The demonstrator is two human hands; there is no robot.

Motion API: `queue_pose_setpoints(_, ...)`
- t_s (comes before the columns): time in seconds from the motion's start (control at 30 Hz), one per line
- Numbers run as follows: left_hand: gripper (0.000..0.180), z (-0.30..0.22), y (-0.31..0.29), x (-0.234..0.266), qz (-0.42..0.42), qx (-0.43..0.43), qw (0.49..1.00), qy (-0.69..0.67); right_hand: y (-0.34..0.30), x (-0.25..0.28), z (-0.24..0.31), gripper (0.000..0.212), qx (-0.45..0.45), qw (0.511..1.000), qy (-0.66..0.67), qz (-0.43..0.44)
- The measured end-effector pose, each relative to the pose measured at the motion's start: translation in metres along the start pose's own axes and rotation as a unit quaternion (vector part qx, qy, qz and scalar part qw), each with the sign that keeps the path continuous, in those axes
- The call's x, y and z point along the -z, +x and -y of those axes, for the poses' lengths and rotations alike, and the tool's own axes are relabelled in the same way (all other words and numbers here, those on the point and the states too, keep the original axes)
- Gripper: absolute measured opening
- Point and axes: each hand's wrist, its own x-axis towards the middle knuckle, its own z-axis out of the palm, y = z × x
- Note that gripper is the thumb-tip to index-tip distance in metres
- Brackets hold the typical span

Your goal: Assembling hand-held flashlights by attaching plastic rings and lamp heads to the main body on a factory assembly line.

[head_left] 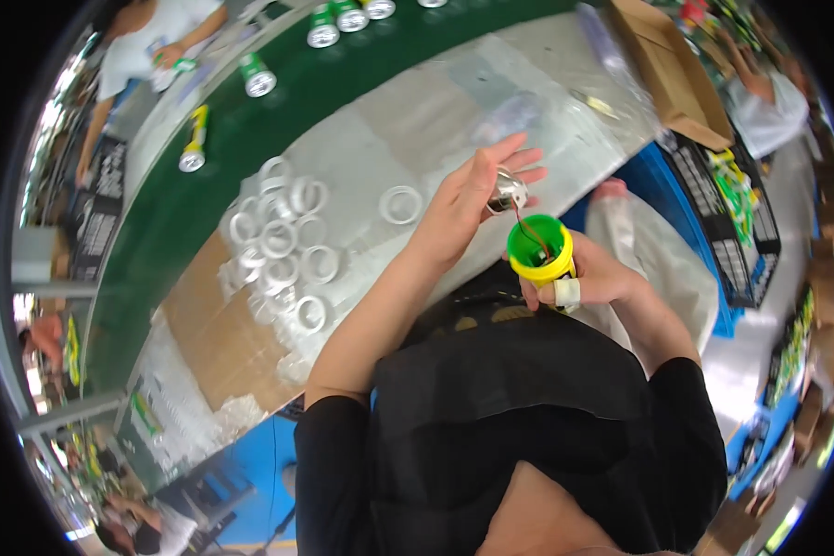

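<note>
Head view: grey, plastic-covered table (389,130), a green conveyor belt (283,116) running along its far edge. Heap of white plastic rings (295,243) toward the table's left end; one loose white ring (385,206) nearer the middle. Open brown cardboard box (686,125) by the far right corner.

My left hand (463,202), fingers outstretched, holds a shiny silver, rounded lamp head (506,194). Thin red and dark wires (532,233) drop from it into a yellow tube with a green inside (550,271), gripped by my right hand (595,271) beside the near edge.
</note>
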Motion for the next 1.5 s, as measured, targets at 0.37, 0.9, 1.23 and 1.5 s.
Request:
queue_pose_setpoints(0.37,0.031,-0.044,-0.058,0.038,-0.164,-0.094,0.925,0.33,0.062,-0.017,0.001,0.066,0.075,0.983,-0.167,-0.005)
queue_pose_setpoints(0.9,0.088,-0.036,-0.029,0.014,0.15,-0.158,0.753,0.621,0.06,-0.031,-0.023,0.048,0.135,0.987,-0.032,-0.08)
queue_pose_setpoints(1.23,0.066,-0.047,-0.026,0.071,-0.081,-0.134,0.693,0.704,0.076,-0.004,-0.019,0.065,0.159,0.967,0.167,-0.105)
queue_pose_setpoints(1.5,0.048,-0.027,-0.035,0.096,-0.061,-0.039,0.777,0.625,0.089,-0.001,-0.001,0.068,0.17,0.963,0.161,-0.136)
